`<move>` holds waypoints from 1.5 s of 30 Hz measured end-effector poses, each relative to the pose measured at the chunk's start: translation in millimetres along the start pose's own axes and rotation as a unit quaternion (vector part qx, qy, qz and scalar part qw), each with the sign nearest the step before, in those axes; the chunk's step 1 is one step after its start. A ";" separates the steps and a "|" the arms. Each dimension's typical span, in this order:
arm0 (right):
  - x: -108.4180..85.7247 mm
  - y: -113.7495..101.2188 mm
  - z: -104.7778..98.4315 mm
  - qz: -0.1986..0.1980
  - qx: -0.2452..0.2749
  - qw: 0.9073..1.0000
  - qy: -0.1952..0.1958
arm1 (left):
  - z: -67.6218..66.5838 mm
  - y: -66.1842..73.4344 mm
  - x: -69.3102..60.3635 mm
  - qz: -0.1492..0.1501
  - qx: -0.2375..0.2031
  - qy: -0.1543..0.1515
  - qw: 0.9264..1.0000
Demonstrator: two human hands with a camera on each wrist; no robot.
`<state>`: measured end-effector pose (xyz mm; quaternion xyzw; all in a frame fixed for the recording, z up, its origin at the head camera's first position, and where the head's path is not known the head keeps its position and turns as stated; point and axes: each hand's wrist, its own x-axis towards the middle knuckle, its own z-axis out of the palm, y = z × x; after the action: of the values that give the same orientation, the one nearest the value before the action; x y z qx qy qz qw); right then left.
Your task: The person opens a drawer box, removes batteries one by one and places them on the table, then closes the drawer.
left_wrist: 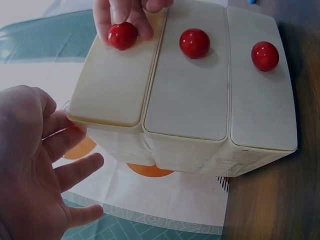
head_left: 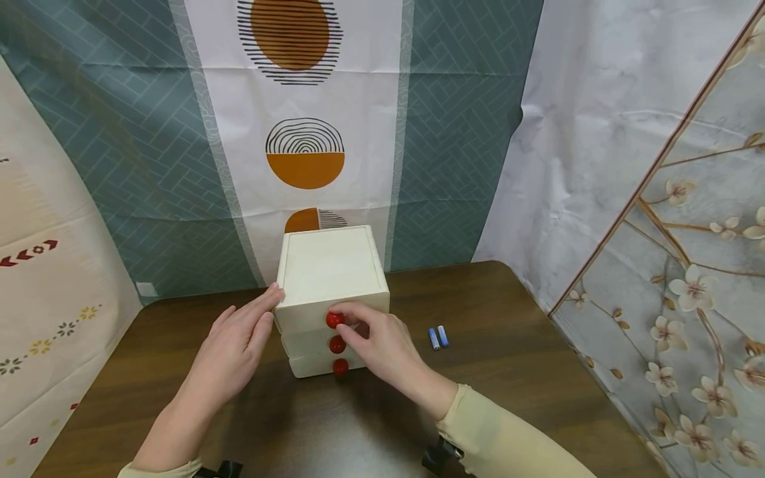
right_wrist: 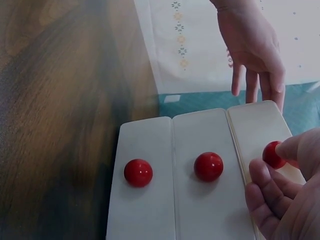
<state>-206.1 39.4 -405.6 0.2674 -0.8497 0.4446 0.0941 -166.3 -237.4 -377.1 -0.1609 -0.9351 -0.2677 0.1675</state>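
Note:
A small cream chest of drawers (head_left: 331, 262) stands on the table, its three drawers stacked, each with a round red knob. My right hand (head_left: 382, 342) pinches the top knob (head_left: 335, 320) between thumb and fingers; the right wrist view shows that knob (right_wrist: 273, 155) partly covered by the thumb. The middle knob (left_wrist: 194, 43) and the bottom knob (left_wrist: 265, 56) are untouched. With fingers spread and fairly straight, my left hand (head_left: 236, 348) rests its fingertips at the chest's upper left edge. The top drawer looks slightly forward of the others.
Two small blue-and-white batteries (head_left: 433, 339) lie side by side on the dark wooden table (head_left: 508, 385), right of the chest. Behind it hangs a teal and white patterned cloth (head_left: 460, 133). A flowered cloth (head_left: 675, 318) borders the table on the right.

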 end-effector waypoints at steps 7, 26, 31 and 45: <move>0.6 0.7 0.6 0.002 0.002 1.000 0.001 | -0.7 -0.5 0.7 -0.002 -0.001 -0.005 1.000; -13.7 5.1 -1.0 -0.006 0.017 1.000 -0.007 | 1.2 -1.0 -0.2 0.004 -0.006 0.005 1.000; -18.5 8.7 -0.5 0.008 0.030 1.000 -0.005 | 0.9 -0.6 0.3 0.004 -0.005 0.004 1.000; -28.6 18.6 2.8 0.013 -0.006 1.000 -0.003 | 1.5 -1.0 0.3 0.002 -0.007 0.003 1.000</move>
<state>-192.0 56.3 -431.8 0.2569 -0.8562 0.4397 0.0869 -167.3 -237.4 -378.6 -0.1636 -0.9325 -0.2738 0.1696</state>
